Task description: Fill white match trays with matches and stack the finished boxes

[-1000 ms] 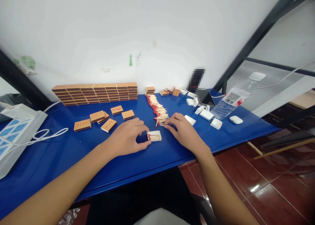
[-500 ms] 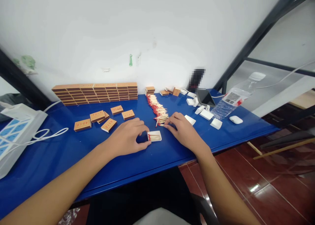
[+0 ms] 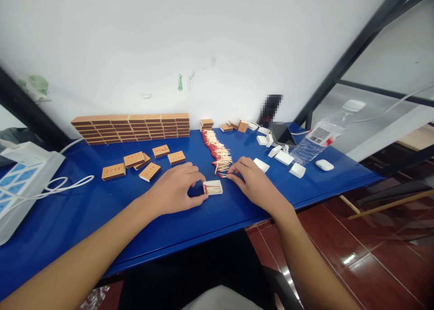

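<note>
A white matchbox tray (image 3: 217, 187) lies on the blue table, partly filled with red-headed matches. My left hand (image 3: 178, 188) grips the tray's left end between thumb and fingers. To the right, my right hand (image 3: 249, 178) is closed in a pinch at the near end of the match pile (image 3: 217, 149). Red-tipped matches (image 3: 223, 175) stick out to the left from its fingertips. How many it holds is hidden by the fingers. The pile runs back toward the wall, its heads mostly to the left.
Stacked matchboxes (image 3: 132, 129) line the wall at the back left. Loose matchboxes (image 3: 149, 171) lie left of my hand. White trays (image 3: 285, 158), a phone (image 3: 284, 135), a plastic bottle (image 3: 318, 135) and a white earphone case (image 3: 324, 165) are on the right. A power strip (image 3: 30, 183) stands far left.
My right hand has shifted slightly right and toward me, drawing matches away from the pile's near end. The left hand and the tray have stayed in place.
</note>
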The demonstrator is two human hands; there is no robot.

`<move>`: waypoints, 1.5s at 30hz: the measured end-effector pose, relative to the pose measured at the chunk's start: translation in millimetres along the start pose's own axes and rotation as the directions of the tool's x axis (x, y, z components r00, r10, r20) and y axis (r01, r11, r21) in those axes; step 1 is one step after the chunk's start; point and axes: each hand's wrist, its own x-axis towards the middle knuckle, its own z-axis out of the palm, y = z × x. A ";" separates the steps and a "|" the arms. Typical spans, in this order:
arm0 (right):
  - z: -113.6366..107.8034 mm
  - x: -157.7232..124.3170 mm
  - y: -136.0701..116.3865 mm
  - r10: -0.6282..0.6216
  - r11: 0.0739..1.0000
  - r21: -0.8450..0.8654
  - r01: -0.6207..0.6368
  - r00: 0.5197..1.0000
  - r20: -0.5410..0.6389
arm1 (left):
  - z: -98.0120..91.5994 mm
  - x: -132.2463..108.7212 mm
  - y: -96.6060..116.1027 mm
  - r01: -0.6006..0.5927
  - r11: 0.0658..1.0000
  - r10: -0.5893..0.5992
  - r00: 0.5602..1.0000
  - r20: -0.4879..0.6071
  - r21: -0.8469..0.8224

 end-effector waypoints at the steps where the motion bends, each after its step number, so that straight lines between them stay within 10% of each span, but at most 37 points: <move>1: -0.6 -0.4 -0.4 0.002 1.000 0.002 -0.002 1.000 0.001 | -0.1 -0.2 0.0 -0.001 1.000 0.001 1.000 0.000 0.001; 45: 0.0 -6.0 -3.8 0.018 0.998 -0.053 -0.018 1.000 0.000 | 0.4 -0.3 -0.6 -0.009 1.000 0.009 1.000 -0.003 0.003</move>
